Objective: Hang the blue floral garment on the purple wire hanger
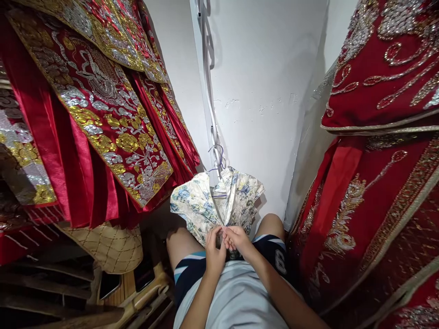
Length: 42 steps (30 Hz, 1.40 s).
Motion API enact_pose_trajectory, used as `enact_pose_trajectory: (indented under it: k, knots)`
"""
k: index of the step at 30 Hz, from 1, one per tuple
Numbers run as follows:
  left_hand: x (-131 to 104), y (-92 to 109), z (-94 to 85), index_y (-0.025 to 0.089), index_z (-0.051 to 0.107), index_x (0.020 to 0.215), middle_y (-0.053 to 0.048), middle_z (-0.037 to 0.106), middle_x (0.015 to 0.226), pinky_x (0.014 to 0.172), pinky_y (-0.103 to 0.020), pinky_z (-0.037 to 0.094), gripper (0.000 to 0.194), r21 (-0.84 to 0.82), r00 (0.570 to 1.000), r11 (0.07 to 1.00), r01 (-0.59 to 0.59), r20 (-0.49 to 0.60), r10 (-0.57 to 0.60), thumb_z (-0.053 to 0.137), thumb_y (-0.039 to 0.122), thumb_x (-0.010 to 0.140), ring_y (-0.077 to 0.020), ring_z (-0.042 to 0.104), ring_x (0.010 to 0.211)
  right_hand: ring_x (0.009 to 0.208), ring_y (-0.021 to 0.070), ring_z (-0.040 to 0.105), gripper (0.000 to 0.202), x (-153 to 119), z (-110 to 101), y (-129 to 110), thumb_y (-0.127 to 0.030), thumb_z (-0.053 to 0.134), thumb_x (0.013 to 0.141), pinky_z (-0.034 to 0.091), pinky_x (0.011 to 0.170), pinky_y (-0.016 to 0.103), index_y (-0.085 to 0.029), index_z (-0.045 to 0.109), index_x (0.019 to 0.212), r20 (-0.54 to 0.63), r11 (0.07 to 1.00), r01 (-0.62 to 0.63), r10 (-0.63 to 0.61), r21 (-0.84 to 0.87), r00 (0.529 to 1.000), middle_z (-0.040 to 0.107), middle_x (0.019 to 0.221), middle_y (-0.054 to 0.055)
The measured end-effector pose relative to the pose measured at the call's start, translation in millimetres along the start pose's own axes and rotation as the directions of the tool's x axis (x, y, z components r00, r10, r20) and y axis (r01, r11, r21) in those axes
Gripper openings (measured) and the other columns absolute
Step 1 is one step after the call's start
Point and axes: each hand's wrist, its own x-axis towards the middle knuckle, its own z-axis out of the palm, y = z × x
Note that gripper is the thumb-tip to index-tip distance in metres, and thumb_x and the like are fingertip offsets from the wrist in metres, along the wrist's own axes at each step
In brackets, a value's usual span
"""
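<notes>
A cream floral shirt (pixel 199 201) with blue flowers hangs on a thin purple hanger (pixel 219 157) in front of my lap. My left hand (pixel 215 246) and my right hand (pixel 236 238) meet at the shirt's front, just below the V of its neckline. Fingers of both hands are pinched on the shirt's front edges, almost touching each other. The collar above them lies open, and the hanger's bar shows inside it. Whatever small part lies between the fingertips is too small to make out.
Red embroidered garments (pixel 103 100) hang at the left, and more red beaded garments (pixel 387 96) at the right. A white wall (pixel 260 68) with a metal upright (pixel 206 82) stands ahead. A bamboo chair (pixel 137 297) at the lower left holds a phone (pixel 109 284).
</notes>
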Motion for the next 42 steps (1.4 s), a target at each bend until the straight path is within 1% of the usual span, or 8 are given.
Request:
enact_pose_trajectory:
  k: [6,15,18,22,28,33,37,42]
  knots:
    - [3.7,6.7,0.4,0.021,0.061,0.088,-0.005,0.063,0.084,0.076,-0.032,0.045,0.014,-0.025,0.999,0.999,0.044,0.030,-0.043,0.050,0.027,0.094,-0.0209,0.058,0.081,0.034,0.0044,0.033,0.044,-2.7,-6.3,-21.0,-0.056,0.071,0.071,0.017,0.036,0.019,-0.018,0.052,0.062,0.089,0.977,-0.150,0.137,0.151,0.987,0.048,0.042,-0.005]
    - [8.9,4.8,4.0,0.022,0.055,0.080,-0.006,0.062,0.082,0.078,-0.034,0.045,0.013,0.101,0.983,0.995,0.011,0.179,-0.029,0.047,0.022,0.091,-0.0236,0.060,0.085,0.033,0.0022,0.027,0.025,52.8,-21.0,-152.2,-0.027,0.068,0.081,0.015,0.032,0.016,-0.018,0.053,0.063,-0.058,0.964,0.094,-0.082,0.248,0.995,0.042,0.043,-0.009]
    - [13.6,2.3,3.4,0.021,0.056,0.079,-0.007,0.063,0.082,0.076,-0.034,0.046,0.015,0.121,0.971,0.992,0.030,0.231,-0.058,0.047,0.023,0.091,-0.0240,0.060,0.083,0.032,0.0019,0.027,0.025,59.4,-13.1,-170.7,-0.028,0.065,0.083,0.014,0.032,0.015,-0.017,0.053,0.065,-0.112,0.955,0.149,-0.124,0.256,0.986,0.041,0.041,-0.009]
    - [46.5,13.9,-12.8,0.020,0.065,0.087,-0.008,0.068,0.087,0.078,-0.034,0.047,0.019,0.043,0.959,0.998,0.039,0.279,-0.049,0.051,0.030,0.093,-0.0238,0.063,0.086,0.034,0.0034,0.036,0.027,50.7,-2.2,-162.0,-0.036,0.067,0.081,0.022,0.033,0.015,-0.016,0.055,0.066,-0.138,0.958,0.231,-0.209,0.170,0.968,0.049,0.043,-0.006]
    - [141.1,69.3,-40.0,0.020,0.058,0.129,-0.007,0.069,0.098,0.081,-0.032,0.048,0.035,-0.028,0.988,0.988,-0.152,0.022,0.152,0.048,0.034,0.098,-0.0186,0.064,0.085,0.035,0.0055,0.038,0.030,40.9,5.4,-154.0,-0.041,0.062,0.081,0.025,0.035,0.016,-0.017,0.055,0.064,-0.092,0.959,0.280,-0.276,0.038,0.957,0.051,0.042,-0.004]
    - [182.7,91.7,-32.4,0.018,0.068,0.090,-0.005,0.068,0.085,0.075,-0.029,0.046,0.026,0.089,0.948,0.946,-0.311,0.101,0.302,0.046,0.031,0.099,-0.0181,0.062,0.080,0.036,0.0068,0.037,0.035,48.9,0.7,-146.6,-0.049,0.062,0.080,0.027,0.038,0.019,-0.019,0.056,0.063,-0.079,0.922,0.383,-0.386,-0.057,0.919,0.050,0.041,-0.005]
    - [181.9,85.4,-31.5,0.018,0.065,0.084,-0.003,0.065,0.079,0.076,-0.029,0.044,0.026,0.159,0.943,0.933,-0.322,-0.039,0.331,0.048,0.031,0.098,-0.0175,0.059,0.079,0.039,0.0092,0.039,0.038,60.0,-8.7,-120.2,-0.052,0.061,0.081,0.031,0.044,0.023,-0.020,0.058,0.061,-0.081,0.891,0.401,-0.425,-0.211,0.901,0.048,0.041,-0.006]
    - [184.4,38.1,-75.2,0.016,0.061,0.088,-0.001,0.062,0.077,0.076,-0.031,0.047,0.026,-0.038,0.877,0.998,-0.052,-0.480,0.027,0.047,0.035,0.098,-0.0159,0.057,0.077,0.038,0.0105,0.039,0.038,54.2,-10.9,-73.9,-0.047,0.063,0.080,0.031,0.046,0.024,-0.020,0.058,0.054,-0.051,0.917,0.298,-0.321,-0.265,0.946,0.046,0.038,-0.005]
